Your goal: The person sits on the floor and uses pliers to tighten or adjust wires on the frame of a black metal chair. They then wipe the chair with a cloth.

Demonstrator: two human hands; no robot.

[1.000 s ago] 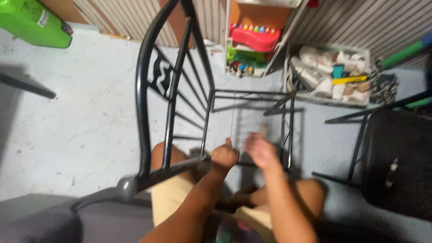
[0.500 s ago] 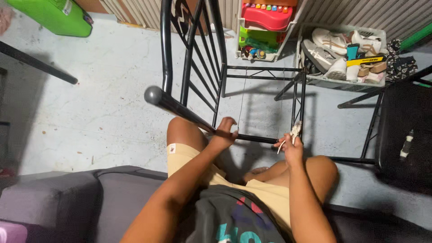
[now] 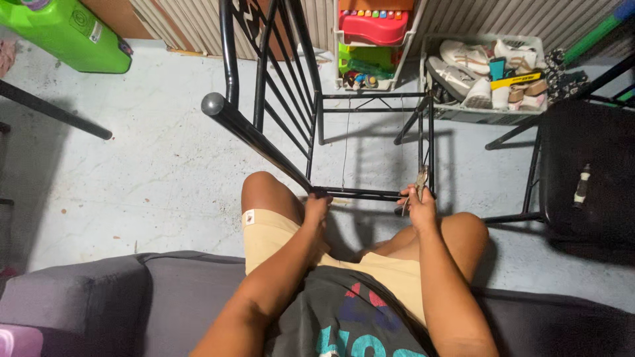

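Head view, item one: I log a black metal chair frame [image 3: 291, 119] with no seat panel, tipped toward me so that its barred backrest runs up and away while the open square seat frame faces my knees; its tubing is glossy black, one rail ending in a rounded grey cap at the left, and thin cords hang down across the opening. The frame stands on the pale concrete floor [image 3: 152, 165], its near rail touching my legs. Item two: my left hand [image 3: 316, 210], arm stretched forward, fingers curled shut around the near rail at its left corner. Item three: my right hand [image 3: 419, 208], wrist raised, closed around a small pair of pliers [image 3: 421, 180] whose tip points up against the rail's right corner. Item four: I sit on a grey sofa [image 3: 119, 297], knees apart. Surroundings: a green plastic jerrycan [image 3: 69, 33] at top left; a white basket of shoes [image 3: 493, 73] at top right; a shelf of colourful toys [image 3: 370, 39] between them; a second black chair [image 3: 582, 172] at the right edge.
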